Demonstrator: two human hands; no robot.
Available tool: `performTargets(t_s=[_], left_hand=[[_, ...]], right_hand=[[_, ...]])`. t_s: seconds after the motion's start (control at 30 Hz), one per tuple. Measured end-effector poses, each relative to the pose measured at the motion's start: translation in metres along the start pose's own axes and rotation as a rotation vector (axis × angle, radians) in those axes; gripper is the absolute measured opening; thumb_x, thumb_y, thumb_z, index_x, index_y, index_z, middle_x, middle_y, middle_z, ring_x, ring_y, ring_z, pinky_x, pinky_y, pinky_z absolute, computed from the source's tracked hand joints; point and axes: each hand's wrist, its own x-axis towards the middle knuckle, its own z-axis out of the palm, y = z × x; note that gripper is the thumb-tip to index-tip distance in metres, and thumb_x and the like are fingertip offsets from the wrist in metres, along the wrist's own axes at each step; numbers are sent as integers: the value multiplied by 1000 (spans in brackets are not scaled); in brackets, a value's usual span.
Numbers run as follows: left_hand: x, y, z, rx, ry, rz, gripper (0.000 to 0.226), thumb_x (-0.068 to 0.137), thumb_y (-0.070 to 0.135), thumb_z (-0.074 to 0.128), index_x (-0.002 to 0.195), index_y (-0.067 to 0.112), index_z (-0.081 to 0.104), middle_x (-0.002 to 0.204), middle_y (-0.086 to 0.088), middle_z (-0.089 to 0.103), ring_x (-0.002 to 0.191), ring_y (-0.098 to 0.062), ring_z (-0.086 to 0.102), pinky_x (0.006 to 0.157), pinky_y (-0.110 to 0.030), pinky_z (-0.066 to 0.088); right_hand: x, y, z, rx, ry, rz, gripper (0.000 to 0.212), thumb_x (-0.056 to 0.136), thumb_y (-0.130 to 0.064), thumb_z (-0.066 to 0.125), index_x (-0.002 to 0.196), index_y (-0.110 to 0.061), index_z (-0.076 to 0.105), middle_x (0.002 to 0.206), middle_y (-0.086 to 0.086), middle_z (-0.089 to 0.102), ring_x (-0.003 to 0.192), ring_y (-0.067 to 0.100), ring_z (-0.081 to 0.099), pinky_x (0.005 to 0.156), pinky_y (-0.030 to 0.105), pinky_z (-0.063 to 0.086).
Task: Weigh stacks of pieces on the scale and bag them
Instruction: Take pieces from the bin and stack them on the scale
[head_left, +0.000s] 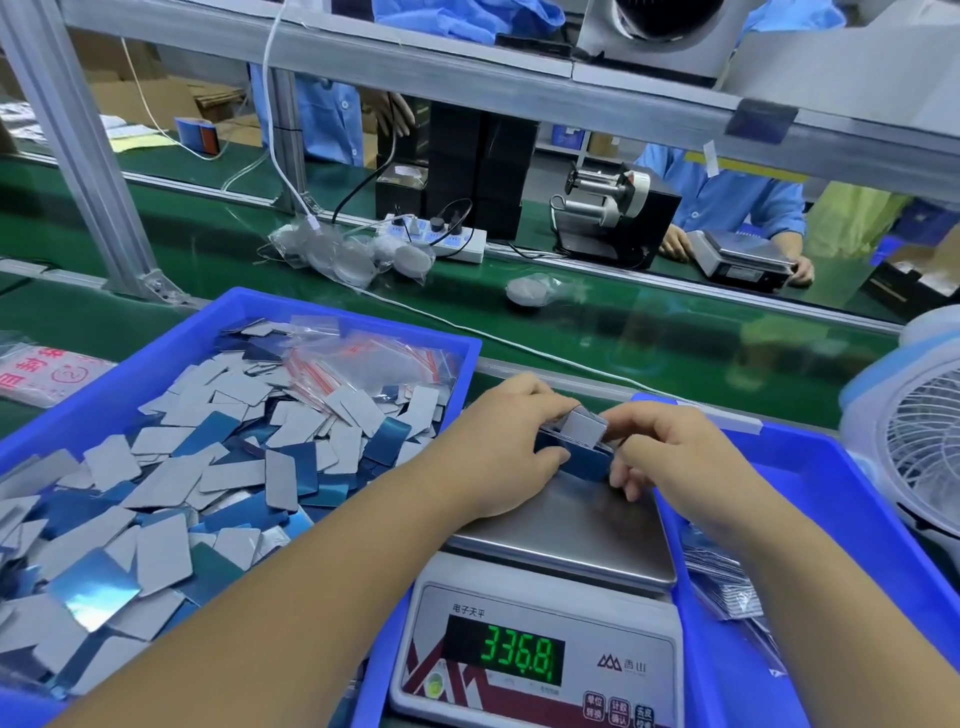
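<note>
Bright even overhead light, soft shadows, wide-angle bending at edges, slight softness

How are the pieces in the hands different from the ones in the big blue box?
The stack stands neatly squared on the scale, gripped between the left hand and right hand. The loose pieces lie scattered flat in the blue bin, untouched. Both show grey and blue faces.

Scale pan (587, 530) brushed metal; bins (332, 312) glossy plastic.
</note>
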Motion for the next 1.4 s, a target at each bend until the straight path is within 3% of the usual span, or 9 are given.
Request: performTargets(t_s=[0.2,0.33,0.47,0.57,0.67,0.83,1.0,1.27,1.4], left_hand=[[-2,3,1,64,-94,20,58,99,21,55,153,26,35,139,6,50,126,-13,45,101,-22,34],[-2,1,-4,48,-106,33,50,98,18,54,146,27,43,122,7,51,114,-15,50,98,-33,42],[-2,-4,-10,14,-92,44,53,96,19,59,144,36,47,110,12,52,99,-2,50,88,-21,40],[-3,-5,-11,-5,-94,72,56,94,21,63,143,42,48,100,14,50,86,8,47,78,-16,36],[-2,-5,-11,-2,-95,97,48,93,24,64,136,44,55,96,11,51,88,0,49,80,-21,39],[-2,-7,-11,-8,-119,79,45,94,25,64,136,38,58,101,13,52,96,-4,51,90,-25,43],[-1,-9,-11,12,-109,50,46,95,28,64,139,33,56,111,15,54,106,-4,51,97,-25,41],[-3,-8,-10,-9,-96,26,49,94,25,64,139,39,52,102,25,48,94,9,47,83,-5,32],[-4,-5,-9,-73,-108,-2,60,94,20,63,143,45,40,112,20,53,104,1,49,93,-17,38]], right_hand=[[1,5,11,-81,114,-89,10,91,-22,66,85,-29,67,67,-4,67,53,10,62,55,29,55],[3,6,14,-13,92,-98,17,93,-17,64,84,-31,69,64,-5,66,54,9,59,55,30,53],[2,8,12,-26,52,-114,16,87,-31,72,90,-46,66,59,-13,58,51,7,46,50,18,39],[1,5,13,-105,217,-255,20,83,-26,76,93,-40,66,69,-18,60,55,7,49,55,12,39],[-1,0,15,-213,310,-411,20,84,-12,75,93,-30,70,81,-10,63,66,15,54,63,18,43],[-3,-1,4,-310,224,-477,27,83,-2,73,94,-27,75,76,-12,60,71,15,56,63,17,41],[-3,1,-5,-452,145,-359,39,83,-5,68,82,-44,63,73,-9,58,72,6,53,59,11,38],[-7,-2,-1,-452,80,-273,29,78,-9,66,91,-36,65,75,-28,60,67,-3,56,60,7,39],[-3,-1,8,-348,96,-245,33,77,-19,73,97,-37,55,94,-19,63,60,3,59,58,10,41]])
